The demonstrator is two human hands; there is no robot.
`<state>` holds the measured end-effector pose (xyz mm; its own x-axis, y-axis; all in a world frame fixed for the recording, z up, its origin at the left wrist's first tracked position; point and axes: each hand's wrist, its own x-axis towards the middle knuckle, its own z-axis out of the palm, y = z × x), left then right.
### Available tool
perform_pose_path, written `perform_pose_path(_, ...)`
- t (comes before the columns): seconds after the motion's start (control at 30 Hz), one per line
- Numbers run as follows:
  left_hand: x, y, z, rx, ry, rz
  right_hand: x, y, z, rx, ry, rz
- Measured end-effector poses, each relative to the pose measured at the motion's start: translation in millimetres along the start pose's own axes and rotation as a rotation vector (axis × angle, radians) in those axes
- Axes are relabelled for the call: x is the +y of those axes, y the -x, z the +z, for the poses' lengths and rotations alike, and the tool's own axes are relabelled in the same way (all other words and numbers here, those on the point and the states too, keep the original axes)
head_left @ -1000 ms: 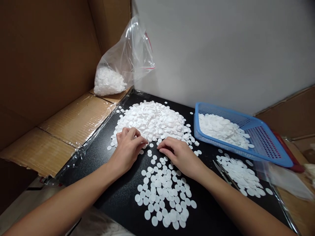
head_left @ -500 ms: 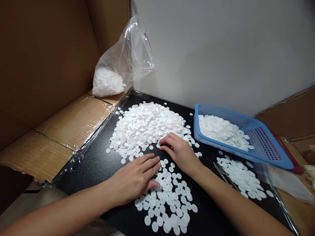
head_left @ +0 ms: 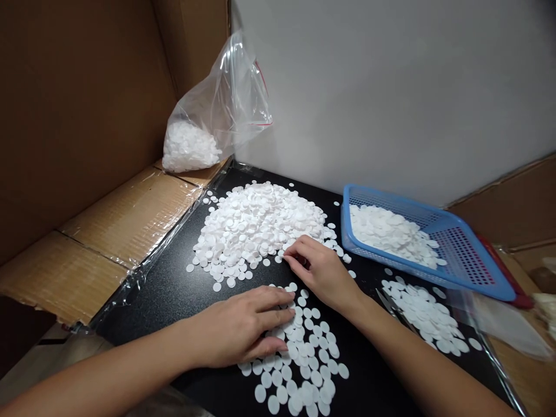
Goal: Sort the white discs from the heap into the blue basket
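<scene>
Your left grip [head_left: 247, 327] lies flat and open on the spread discs [head_left: 304, 353] on the counter [head_left: 182, 289]; your right grip [head_left: 319, 269], fingers loose, touches the big heap [head_left: 256, 226]. Judging by the basket [head_left: 478, 272], some are sorted; most of the heap remains.

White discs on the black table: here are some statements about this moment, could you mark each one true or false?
1. The left hand lies flat on the small spread of discs nearest the person. True.
2. The right hand holds the scissors. False: it touches the edge of the big pile; the scissors lie untouched beside it.
3. The blue basket has white discs in it. True.
4. The plastic bag lies inside the basket. False: it stands on the cardboard at the far left corner.
5. The table is white. False: it is black.
</scene>
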<state>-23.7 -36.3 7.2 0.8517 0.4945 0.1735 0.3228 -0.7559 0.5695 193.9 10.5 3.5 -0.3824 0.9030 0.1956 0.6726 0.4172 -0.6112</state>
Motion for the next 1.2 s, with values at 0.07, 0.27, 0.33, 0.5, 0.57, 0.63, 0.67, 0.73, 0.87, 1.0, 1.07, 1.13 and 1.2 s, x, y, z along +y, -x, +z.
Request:
perform_pose_path(0.07, 0, 1, 1.6, 0.014, -0.001, 0.023, -5, 1, -8, -0.098, -0.107, 0.15)
perform_pose_path(0.27, -1, -2, 1.2, 0.07, 0.047, -0.025, -8, 4, -17, -0.316, -0.046, 0.323)
perform_pose_path(0.33, -4, -4, 0.0, 0.147, -0.011, -0.08, -5, 3, -13, -0.239, 0.014, 0.21)
perform_pose_path(0.5, -18, -14, -5.6, 0.302, -0.351, -0.338, 6, -2, 2, -0.036, 0.153, -0.04)
perform_pose_path(0.57, -23, -18, -8.1, 0.275, -0.42, -0.377, 10, -2, 5, -0.04, 0.221, -0.082)
perform_pose_path(0.63, -27, -23, -10.2, 0.238, -0.462, -0.383, 12, -3, 6, -0.06, 0.36, -0.151)
perform_pose_path(0.67, -29, -24, -11.1, 0.221, -0.482, -0.379, 13, -3, 5, -0.074, 0.442, -0.196)
perform_pose_path(0.73, -31, -27, -12.9, 0.193, -0.527, -0.35, 14, -4, 3, -0.09, 0.572, -0.278)
perform_pose_path(0.87, -31, -30, -15.4, 0.158, -0.632, -0.264, 16, -11, 0, -0.134, 0.628, -0.376)
perform_pose_path(1.0, -27, -32, -15.3, 0.081, -0.73, -0.171, 17, -18, 1, -0.128, 0.444, -0.287)
perform_pose_path(1.07, -25, -32, -14.6, 0.082, -0.737, -0.151, 13, -18, -1, -0.095, 0.382, -0.228)
perform_pose_path(1.13, -24, -32, -14.1, 0.126, -0.687, -0.184, 8, -15, -6, -0.118, 0.263, -0.102)
perform_pose_path(1.2, -22, -31, -14.3, 0.177, -0.543, -0.27, 2, -11, -12, -0.24, 0.025, 0.124)
